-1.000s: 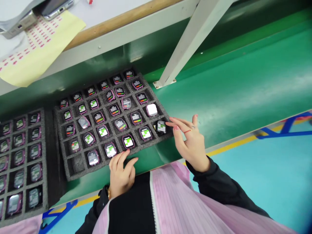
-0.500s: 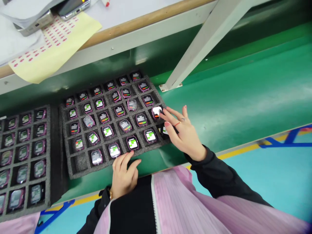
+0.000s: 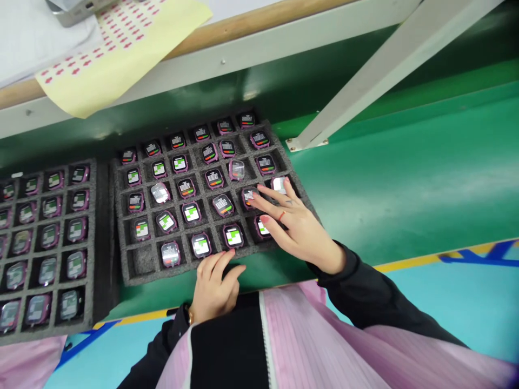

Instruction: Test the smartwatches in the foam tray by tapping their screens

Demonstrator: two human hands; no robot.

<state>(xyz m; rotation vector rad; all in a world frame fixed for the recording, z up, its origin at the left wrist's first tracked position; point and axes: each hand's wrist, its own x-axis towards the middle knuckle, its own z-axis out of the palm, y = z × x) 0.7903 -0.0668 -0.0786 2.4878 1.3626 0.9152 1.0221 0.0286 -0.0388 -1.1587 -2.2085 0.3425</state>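
A grey foam tray (image 3: pixel 133 273) with a grid of pockets lies on the green belt, each pocket holding a small pink-cased smartwatch body with a lit screen. My right hand (image 3: pixel 294 227) lies flat over the tray's right side, fingers spread; its fingertips touch a watch (image 3: pixel 248 195) in the second column from the right. My left hand (image 3: pixel 213 286) rests at the tray's near edge, fingers stretched toward a watch with a green and white screen (image 3: pixel 233 235). One pocket at the near left corner (image 3: pixel 141 261) holds no watch.
A second foam tray (image 3: pixel 87 319) of similar watches sits to the left. Above, a shelf edge (image 3: pixel 243 51) carries a yellow sheet of red stickers (image 3: pixel 121 48). A white diagonal brace (image 3: pixel 385 65) stands on the green belt (image 3: pixel 405 178) at right.
My right hand has slid left across the tray, from its right edge to the second column from the right. My left hand has stayed at the near edge. The view has shifted.
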